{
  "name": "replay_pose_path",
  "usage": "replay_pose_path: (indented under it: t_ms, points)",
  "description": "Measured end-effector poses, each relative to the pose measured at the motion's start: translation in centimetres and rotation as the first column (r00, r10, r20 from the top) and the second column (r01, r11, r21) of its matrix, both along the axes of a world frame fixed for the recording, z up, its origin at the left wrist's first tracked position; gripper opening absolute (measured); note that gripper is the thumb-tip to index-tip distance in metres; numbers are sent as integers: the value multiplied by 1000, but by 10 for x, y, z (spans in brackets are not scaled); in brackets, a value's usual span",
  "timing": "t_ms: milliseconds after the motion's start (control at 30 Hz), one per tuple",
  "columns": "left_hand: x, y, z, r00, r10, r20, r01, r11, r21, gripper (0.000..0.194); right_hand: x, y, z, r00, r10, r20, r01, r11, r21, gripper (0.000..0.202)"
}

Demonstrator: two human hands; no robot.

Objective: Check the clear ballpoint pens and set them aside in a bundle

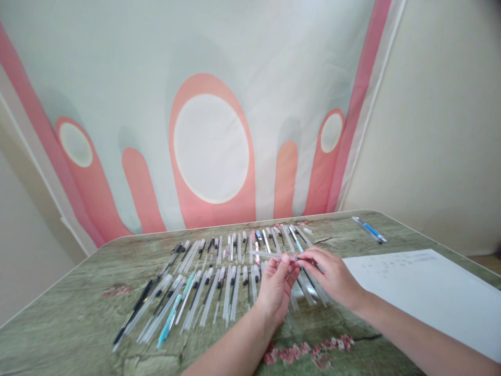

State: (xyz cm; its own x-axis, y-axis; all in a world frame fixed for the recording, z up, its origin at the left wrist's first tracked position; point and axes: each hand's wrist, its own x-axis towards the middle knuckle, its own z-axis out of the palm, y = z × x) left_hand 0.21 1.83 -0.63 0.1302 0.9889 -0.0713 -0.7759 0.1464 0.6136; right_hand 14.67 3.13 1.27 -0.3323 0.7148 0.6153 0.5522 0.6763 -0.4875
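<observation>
My left hand [276, 287] pinches a translucent pen barrel [270, 255] that points to the left above the rows of pens. At the barrel's right end, the fingers of my right hand [324, 271] are closed on a small dark part, perhaps the tip or refill end; its exact shape is too small to make out. Under and around both hands lie two rows of pen parts, with clear barrels [227, 292], dark refills and caps. A teal pen [170, 318] and a black pen [133, 316] lie in the near row at the left.
A white paper sheet [426, 282] with faint marks lies at the right of the table [70, 297]. Beyond it rest a blue pen [374, 232] and a clear one. Behind the table's far edge hangs a patterned cloth [274, 78].
</observation>
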Motion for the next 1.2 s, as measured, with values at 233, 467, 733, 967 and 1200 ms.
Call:
replay_pose_path:
  t_ms: [233,467,733,967,1200]
  points:
    - [0,1,-1,999,28,-18,-28,1000,-4,17,-1,-1,-2,999,-25,21,26,998,-54,13]
    - [2,1,-1,999,32,-37,-31,999,28,14,-4,-4,-1,998,-56,40,60,994,-87,16]
    - [4,0,-4,994,25,-106,-15,996,91,14,-6,-3,-9,996,-89,26,92,969,-230,31]
    - [2,3,1,993,42,-106,-30,993,112,13,-4,-1,-5,969,62,-237,-173,860,-480,35]
    - [2,5,-4,995,30,-94,-21,995,98,15,-5,-1,-1,969,99,-226,-204,837,-508,38]
